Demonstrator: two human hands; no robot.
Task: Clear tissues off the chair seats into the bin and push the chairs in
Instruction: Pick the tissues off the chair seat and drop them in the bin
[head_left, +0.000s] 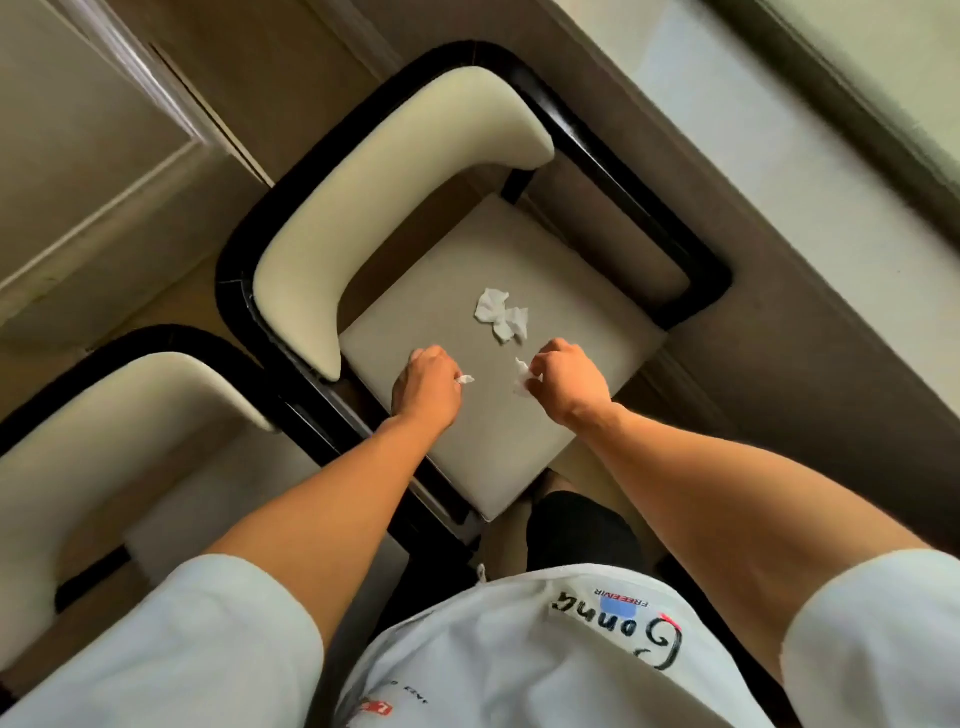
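A chair with a black frame and cream backrest stands below me; its grey seat (441, 291) holds a crumpled white tissue (501, 314) near the middle. My left hand (428, 382) is curled over the seat's near-left part and pinches a small tissue scrap (466, 380). My right hand (566, 376) hovers to the right of it, fingers curled round another crumpled tissue piece (521, 376). Both hands are just short of the large tissue. No bin is in view.
A second chair (130, 415) of the same kind stands close on the left, its seat mostly hidden by my arm. A pale table top (779, 156) runs along the right. A wall panel (78, 130) and tan floor lie at upper left.
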